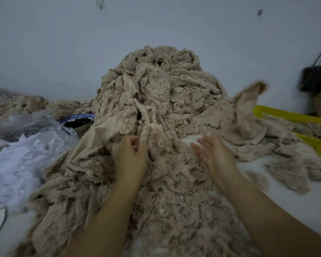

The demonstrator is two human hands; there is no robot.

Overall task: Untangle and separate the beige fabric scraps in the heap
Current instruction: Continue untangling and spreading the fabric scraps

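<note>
A tall heap of beige fleecy fabric scraps (pixel 156 93) rises in front of me against the wall and spreads down toward me. My left hand (pixel 132 154) is on the lower slope, its fingers curled round a tuft of scrap (pixel 150 130) at the heap's middle. My right hand (pixel 213 153) hovers beside it with fingers straight and relaxed, holding nothing. A loose beige scrap (pixel 248 112), blurred, hangs in the air to the right of the heap, above the spread of pieces there.
A yellow plastic crate (pixel 289 115) with beige scraps sits at the right. Clear plastic bags with white scraps (pixel 26 151) lie at the left, behind them a blue-patterned bowl (pixel 78 121). A dark bag (pixel 317 75) hangs on the right wall. More beige scraps (pixel 295 173) lie on the white surface.
</note>
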